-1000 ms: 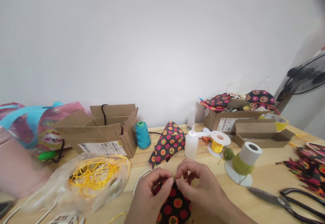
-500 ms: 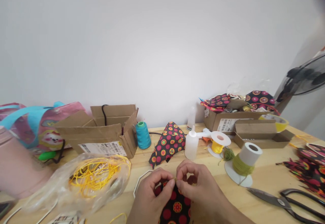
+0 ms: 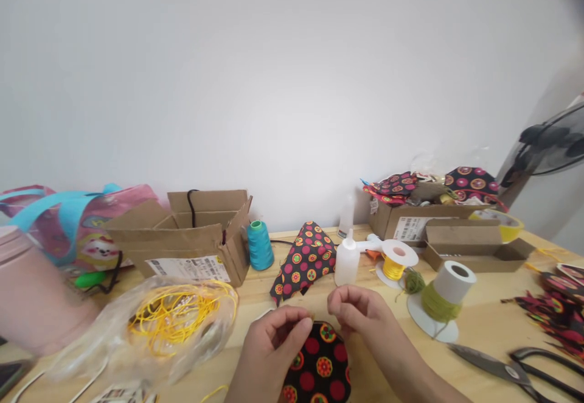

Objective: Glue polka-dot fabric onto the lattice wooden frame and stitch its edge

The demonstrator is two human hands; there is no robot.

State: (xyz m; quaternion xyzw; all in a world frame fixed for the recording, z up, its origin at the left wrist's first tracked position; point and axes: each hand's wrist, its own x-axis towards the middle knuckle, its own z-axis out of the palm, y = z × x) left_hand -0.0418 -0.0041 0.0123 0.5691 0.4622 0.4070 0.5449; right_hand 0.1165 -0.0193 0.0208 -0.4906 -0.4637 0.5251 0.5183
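A black fabric piece with red dots and round flower motifs (image 3: pixel 324 366) hangs below my left hand (image 3: pixel 278 348). Thumb and forefinger of that hand pinch near its top edge, where a tiny yellowish bit shows at the fingertips. To the right, my right hand (image 3: pixel 360 315) is up off the piece with thumb and fingers closed in a pinch. Whether a fine thread lies in that pinch is too small to tell. Behind the hands stand a white squeeze bottle (image 3: pixel 347 262) and a folded cloth of similar print (image 3: pixel 308 257).
Large black scissors (image 3: pixel 511 369) lie at right, by an olive cord spool (image 3: pixel 440 302) and a yellow cord spool (image 3: pixel 393 263). A plastic bag of yellow cord (image 3: pixel 177 315), an open carton (image 3: pixel 191 251) and a blue thread cone (image 3: pixel 260 248) are at left.
My right hand has let go of the fabric's top edge and moved slightly up and right. More of the fabric piece shows now, while my left hand keeps its pinch.
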